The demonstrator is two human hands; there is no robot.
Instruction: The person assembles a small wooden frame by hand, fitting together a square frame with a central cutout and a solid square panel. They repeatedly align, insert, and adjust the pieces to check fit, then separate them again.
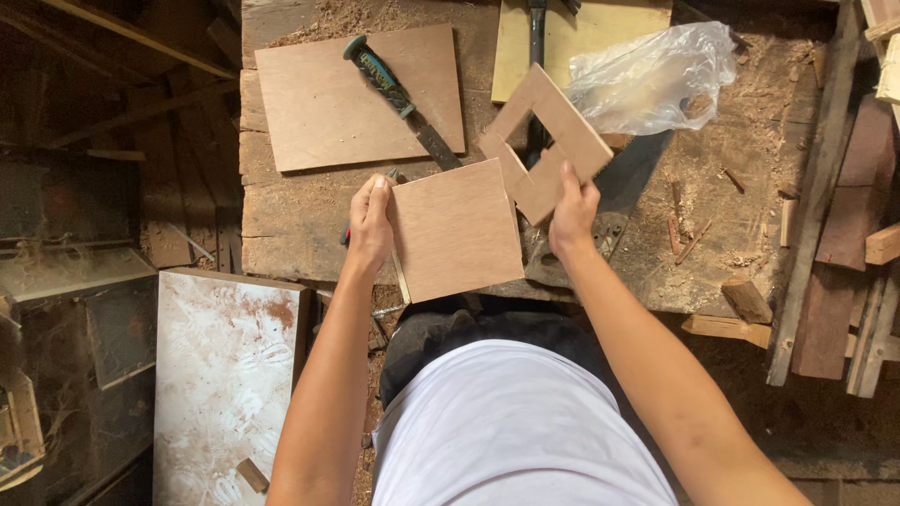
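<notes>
The left hand (pixel 370 225) pinches the left edge of a square plywood panel (pixel 457 230) at the tabletop's (pixel 281 234) near edge. The right hand (pixel 573 214) grips the lower corner of a wooden frame (pixel 544 141), tilted just above and right of the panel, touching its corner. A chisel (pixel 398 98) lies behind on a larger board (pixel 319 103).

A woodworking shop: a rough wooden bench (pixel 281 225) strewn with sawdust (pixel 741 258), plywood panels (pixel 328 103), a chisel (pixel 398 98), offcuts (pixel 745 300) and stacked timber (pixel 844 215) at the side.
</notes>
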